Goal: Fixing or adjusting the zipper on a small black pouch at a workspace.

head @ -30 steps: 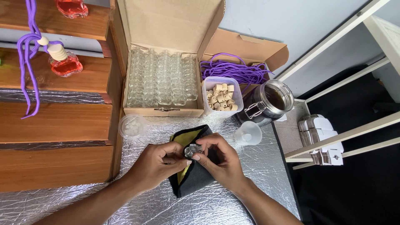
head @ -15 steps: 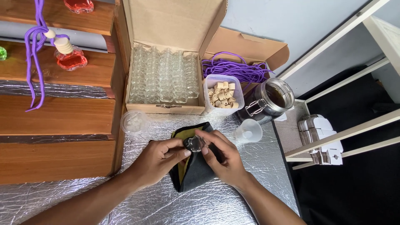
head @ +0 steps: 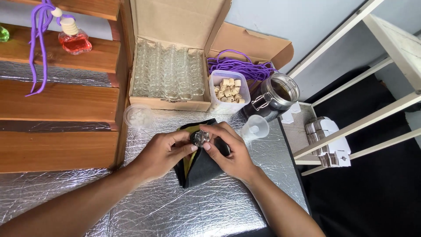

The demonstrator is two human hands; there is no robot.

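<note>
A small clear glass bottle (head: pixel 201 138) is pinched between the fingertips of both hands above a black cloth (head: pixel 205 169) with a yellow-green inner side, lying on the silver foil surface (head: pixel 184 206). My left hand (head: pixel 164 152) grips the bottle from the left. My right hand (head: pixel 230 151) holds it from the right, its fingers also resting on the cloth. The bottle's lower part is hidden by my fingers.
An open cardboard box (head: pixel 169 74) of several empty glass bottles stands behind. Beside it are a tub of wooden caps (head: pixel 229 89), purple cords (head: pixel 239 66), a clasp jar (head: pixel 276 94), a small funnel (head: pixel 255 127), and a plastic lid (head: pixel 137 116). Wooden steps (head: pixel 57 101) rise at left with a red filled bottle (head: pixel 74 40).
Both hands have shifted slightly up and right with the bottle, turning it between the fingertips. The cloth stays under them.
</note>
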